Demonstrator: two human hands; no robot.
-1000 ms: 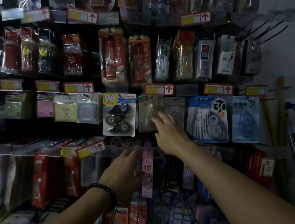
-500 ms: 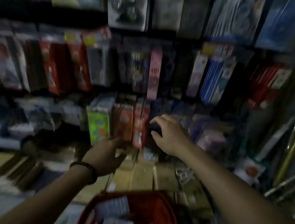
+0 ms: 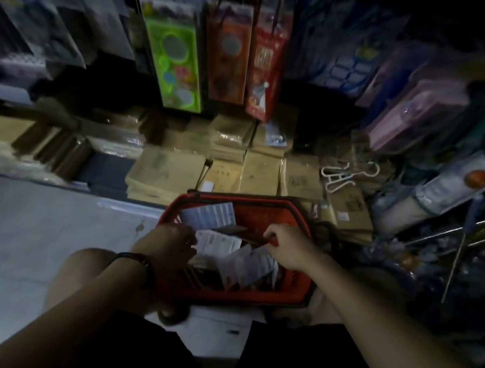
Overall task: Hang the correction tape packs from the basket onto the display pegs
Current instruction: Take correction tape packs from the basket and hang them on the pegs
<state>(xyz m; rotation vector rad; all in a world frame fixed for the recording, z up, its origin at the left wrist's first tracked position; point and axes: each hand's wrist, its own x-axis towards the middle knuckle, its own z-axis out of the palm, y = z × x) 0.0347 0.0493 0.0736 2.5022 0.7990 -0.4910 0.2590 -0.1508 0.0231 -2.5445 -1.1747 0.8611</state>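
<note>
Red basket (image 3: 234,297) on the floor (image 3: 26,223), with white correction tape packs (image 3: 209,217) lying loose inside. Left hand (image 3: 171,243) and right hand (image 3: 288,248) reach in among them, fingers curled; the blur hides whether either holds one.

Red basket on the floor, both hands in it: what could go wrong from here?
The correction tape packs lie loose and overlapping in the basket, so the right hand or left hand might drag out several and drop some. The light is dim, so a wrong pack could be grabbed. How firmly either hand grips is unclear.
</note>
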